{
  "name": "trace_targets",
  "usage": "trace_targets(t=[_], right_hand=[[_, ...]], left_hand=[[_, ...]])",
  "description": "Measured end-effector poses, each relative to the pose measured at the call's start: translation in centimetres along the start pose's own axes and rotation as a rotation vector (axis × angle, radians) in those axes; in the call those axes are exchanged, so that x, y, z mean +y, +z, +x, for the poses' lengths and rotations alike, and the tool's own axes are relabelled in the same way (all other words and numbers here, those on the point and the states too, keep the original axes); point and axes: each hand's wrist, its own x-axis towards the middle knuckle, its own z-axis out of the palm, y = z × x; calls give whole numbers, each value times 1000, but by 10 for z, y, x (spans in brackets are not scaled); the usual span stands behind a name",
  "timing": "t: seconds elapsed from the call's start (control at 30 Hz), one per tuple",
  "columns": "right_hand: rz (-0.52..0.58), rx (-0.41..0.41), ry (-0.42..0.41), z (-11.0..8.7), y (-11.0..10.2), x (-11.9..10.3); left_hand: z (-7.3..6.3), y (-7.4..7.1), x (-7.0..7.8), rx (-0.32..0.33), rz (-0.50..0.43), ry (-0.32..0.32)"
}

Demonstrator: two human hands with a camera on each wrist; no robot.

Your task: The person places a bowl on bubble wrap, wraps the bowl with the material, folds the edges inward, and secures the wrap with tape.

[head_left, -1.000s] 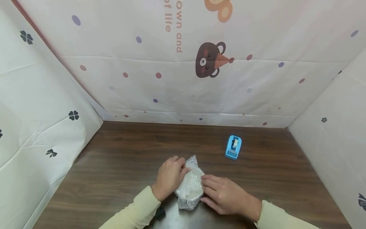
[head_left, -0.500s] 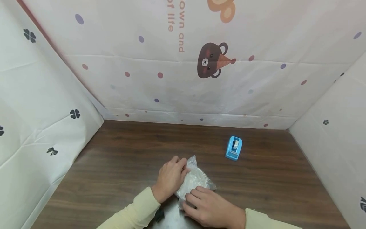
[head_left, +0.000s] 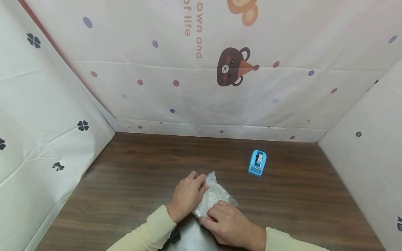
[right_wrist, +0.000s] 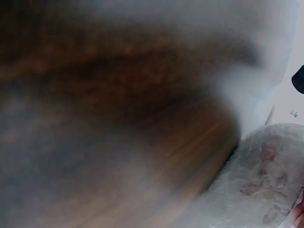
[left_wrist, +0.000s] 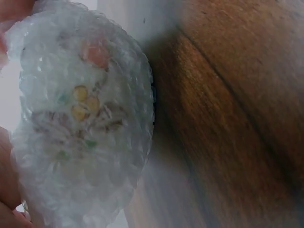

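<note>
A bundle of bubble wrap (head_left: 214, 197) lies on the brown wooden table, its far corner sticking up. Through the clear wrap, the left wrist view shows a pale thing with a floral print (left_wrist: 85, 107) in yellow, pink and green; its kind is hard to tell. My left hand (head_left: 187, 196) pinches the wrap on its left side, fingers curled. At the near right edge my right hand (head_left: 230, 223) grips the wrap between thumb and curled fingers. The right wrist view catches only part of the wrapped bundle (right_wrist: 259, 183) at lower right.
A blue tape dispenser (head_left: 257, 163) stands on the table (head_left: 144, 167) at the back right. Near the left sleeve is a small black object (head_left: 175, 236), partly hidden. White printed sheets (head_left: 188, 94) wall in the back and both sides.
My right hand has gone from the bundle's right side to its near edge, and a wrap corner now sticks out at the right. The left hand has stayed in place.
</note>
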Motion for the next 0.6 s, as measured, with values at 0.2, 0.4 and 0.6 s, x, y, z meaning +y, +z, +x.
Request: trace_targets(t=[0.2, 0.4, 0.6], right_hand=[[-171, -88, -19, -4, -3, -6], [-247, -170, -8, -9, -3, -7], [-193, -115, 40, -12, 1, -2]], left_hand=[[-1, 1, -1, 16, -7, 15], [-2, 1, -1, 64, 8, 3], [-10, -2, 7, 94, 150, 35]])
